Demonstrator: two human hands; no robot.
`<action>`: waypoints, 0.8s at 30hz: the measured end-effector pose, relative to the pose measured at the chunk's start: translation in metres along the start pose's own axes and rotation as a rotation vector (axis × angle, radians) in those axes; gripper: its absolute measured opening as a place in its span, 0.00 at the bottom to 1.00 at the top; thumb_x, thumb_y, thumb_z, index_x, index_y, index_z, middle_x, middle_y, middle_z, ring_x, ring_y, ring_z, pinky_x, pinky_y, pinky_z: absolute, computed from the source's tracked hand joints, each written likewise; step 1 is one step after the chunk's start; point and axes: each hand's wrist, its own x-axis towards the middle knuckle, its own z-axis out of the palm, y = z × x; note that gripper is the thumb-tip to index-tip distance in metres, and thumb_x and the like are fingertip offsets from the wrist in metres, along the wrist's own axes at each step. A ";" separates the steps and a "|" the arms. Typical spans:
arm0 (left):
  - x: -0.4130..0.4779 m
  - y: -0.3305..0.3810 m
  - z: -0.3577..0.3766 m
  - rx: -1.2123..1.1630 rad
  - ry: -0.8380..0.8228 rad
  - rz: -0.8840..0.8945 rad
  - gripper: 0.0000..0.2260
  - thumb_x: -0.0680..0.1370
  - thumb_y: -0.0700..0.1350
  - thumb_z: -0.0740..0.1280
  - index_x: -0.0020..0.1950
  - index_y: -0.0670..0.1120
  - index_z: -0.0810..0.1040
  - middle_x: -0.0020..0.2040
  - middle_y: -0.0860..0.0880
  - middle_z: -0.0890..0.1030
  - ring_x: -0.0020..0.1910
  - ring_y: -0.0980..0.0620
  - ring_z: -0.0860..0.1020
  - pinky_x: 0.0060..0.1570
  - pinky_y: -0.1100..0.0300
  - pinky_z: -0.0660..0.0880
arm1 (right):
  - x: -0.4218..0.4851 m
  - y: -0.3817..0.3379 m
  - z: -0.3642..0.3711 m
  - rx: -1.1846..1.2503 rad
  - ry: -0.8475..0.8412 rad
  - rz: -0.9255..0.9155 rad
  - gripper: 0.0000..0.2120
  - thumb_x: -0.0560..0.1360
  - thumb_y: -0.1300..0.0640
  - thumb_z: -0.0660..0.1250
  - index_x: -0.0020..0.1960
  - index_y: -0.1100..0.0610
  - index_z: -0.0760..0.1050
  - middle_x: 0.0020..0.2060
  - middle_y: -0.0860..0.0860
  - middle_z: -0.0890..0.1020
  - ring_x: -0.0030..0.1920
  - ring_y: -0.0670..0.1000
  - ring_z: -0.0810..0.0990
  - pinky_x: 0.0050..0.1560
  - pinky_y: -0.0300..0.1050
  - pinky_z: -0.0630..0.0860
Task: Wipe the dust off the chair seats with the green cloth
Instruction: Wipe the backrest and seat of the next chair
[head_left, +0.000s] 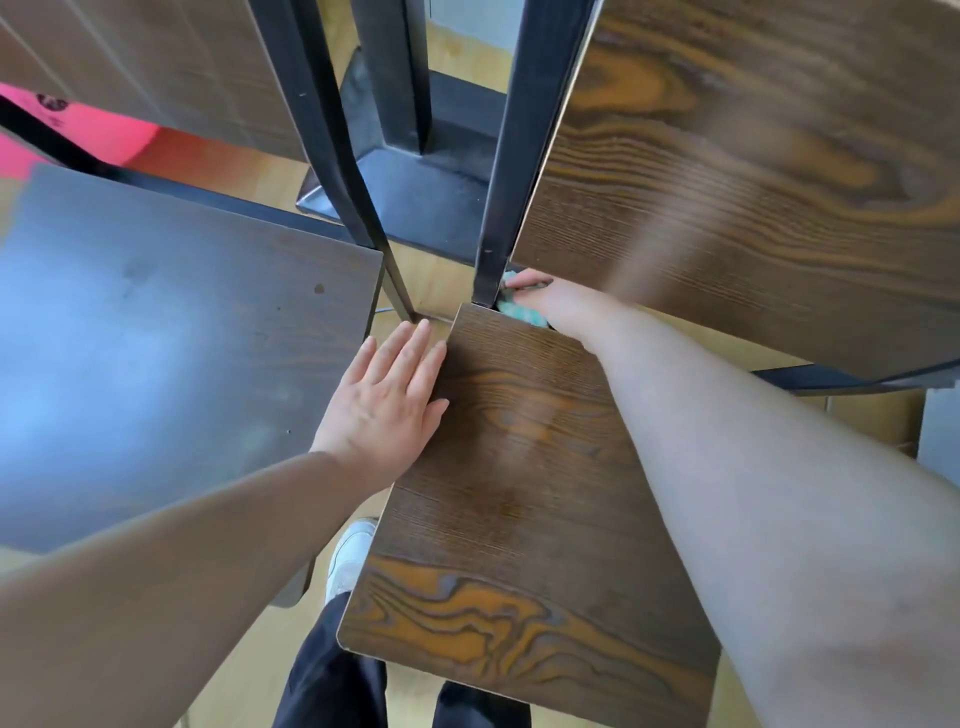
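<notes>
Right grip: the right grip (553, 304) is closed down over the bunched cloth (522, 313). One finger (525, 282) shows lying across its top; the hand's back hides the rest.
Left grip: the left grip (384, 396) lies flat, fingers straight and together, holding nothing. It rests on the left edge of the seat (519, 493).
Cloth, place: at the far left corner of the seat, tucked below the backrest (753, 182) and just beside the black post (498, 218).
Cloth, look: pale green, fuzzy and crumpled. Only a small part shows past the hand.
Cloth, handling: probably light, soft and limp. It would fold and slip out from under the fingers if they only rested on it. Best taken as a wad under the palm and fingers, pressed flat to the wood.
Seat: brown wood with bold orange grain and rounded near corners. It looks stiff and smooth, so the cloth should slide easily. No dust can be made out.
Second seat: a darker seat (156, 338) lies to the left under blue glare, with faint smudges.
Beyond: a black table base (415, 182) stands on the pale floor (260, 649).
</notes>
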 end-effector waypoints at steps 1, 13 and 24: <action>-0.001 0.000 0.000 0.000 -0.002 0.000 0.27 0.84 0.57 0.48 0.80 0.46 0.56 0.81 0.45 0.55 0.80 0.45 0.51 0.78 0.45 0.50 | 0.000 0.000 -0.001 -0.030 -0.011 0.002 0.17 0.82 0.61 0.58 0.71 0.60 0.71 0.60 0.54 0.76 0.46 0.44 0.73 0.33 0.23 0.67; -0.017 0.004 -0.004 0.002 -0.007 0.015 0.27 0.84 0.57 0.47 0.81 0.47 0.54 0.81 0.46 0.52 0.81 0.47 0.46 0.78 0.46 0.45 | -0.042 0.043 0.007 0.092 0.395 -0.148 0.12 0.79 0.55 0.66 0.61 0.50 0.80 0.60 0.48 0.79 0.56 0.47 0.76 0.61 0.45 0.75; -0.027 -0.013 -0.005 0.014 -0.026 0.016 0.27 0.84 0.57 0.46 0.81 0.47 0.51 0.82 0.46 0.50 0.80 0.46 0.45 0.78 0.46 0.45 | -0.051 0.052 0.056 -0.276 0.654 -0.178 0.20 0.79 0.57 0.67 0.70 0.57 0.73 0.63 0.51 0.74 0.62 0.51 0.76 0.59 0.39 0.74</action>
